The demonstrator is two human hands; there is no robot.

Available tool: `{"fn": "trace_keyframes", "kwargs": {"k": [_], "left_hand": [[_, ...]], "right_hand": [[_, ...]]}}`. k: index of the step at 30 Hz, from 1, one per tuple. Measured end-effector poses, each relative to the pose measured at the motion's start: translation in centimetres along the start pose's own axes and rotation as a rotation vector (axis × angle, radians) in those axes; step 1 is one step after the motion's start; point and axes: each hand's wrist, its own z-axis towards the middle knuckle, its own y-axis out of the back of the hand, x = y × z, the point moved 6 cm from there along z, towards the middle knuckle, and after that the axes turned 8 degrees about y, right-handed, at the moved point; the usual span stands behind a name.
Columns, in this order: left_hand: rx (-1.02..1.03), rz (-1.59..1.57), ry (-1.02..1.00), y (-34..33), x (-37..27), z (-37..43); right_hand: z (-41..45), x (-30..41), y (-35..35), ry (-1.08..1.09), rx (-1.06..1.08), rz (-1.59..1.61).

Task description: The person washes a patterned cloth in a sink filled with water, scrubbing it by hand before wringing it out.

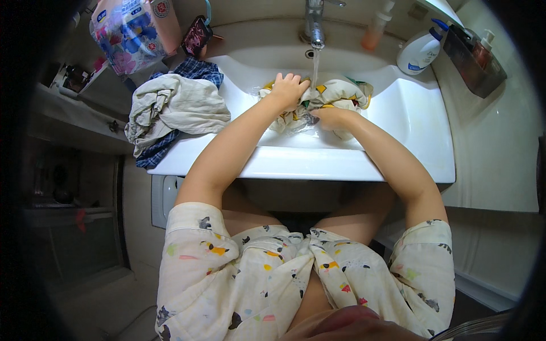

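A wet cream cloth (341, 91) with a coloured print lies bunched in the white washbasin (409, 115). My left hand (291, 90) grips its left part, knuckles up. Lower and to the right, my right hand (333, 117) is curled into the cloth's near folds, with some fingertips hidden. A stream of water (315, 68) falls from the chrome faucet (316, 34) onto the cloth between my hands. Shallow water shows around the near side of the cloth, where a small dark patch (311, 119) is visible.
On the basin's left edge lie a cream garment (183, 102) and blue plaid cloth (198, 70). Behind them stand a phone (197, 37) and a floral plastic package (132, 34). At right are a white pump bottle (420, 51), a clear bottle (377, 27) and a dark wall caddy (473, 64).
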Motion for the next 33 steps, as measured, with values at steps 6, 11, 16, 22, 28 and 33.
{"fn": "trace_keyframes", "kwargs": {"k": [6, 11, 16, 22, 28, 33], "left_hand": [[0.026, -0.007, -0.018, -0.4, -0.2, -0.1], [0.017, -0.032, -0.036, -0.2, -0.7, 0.4], [0.042, -0.030, -0.011, -0.4, 0.4, -0.5], [0.102, -0.001, -0.084, 0.7, -0.8, 0.0], [0.475, -0.468, -0.076, 0.1, -0.4, -0.5], [0.639, -0.595, -0.119, 1.4, -2.1, -1.8]], "right_hand": [[1.7, -2.0, -3.1, -0.027, 0.284, -0.144], [3.4, -5.0, -5.0, -0.100, 0.346, -0.147], [1.3, -1.7, -2.3, -0.076, 0.329, -0.089], [1.0, -3.2, 0.2, 0.111, -0.062, -0.030], [-3.3, -2.6, 7.1, 0.036, -0.624, 0.086], [-3.6, -5.7, 6.2, 0.065, -0.693, -0.044]]}}
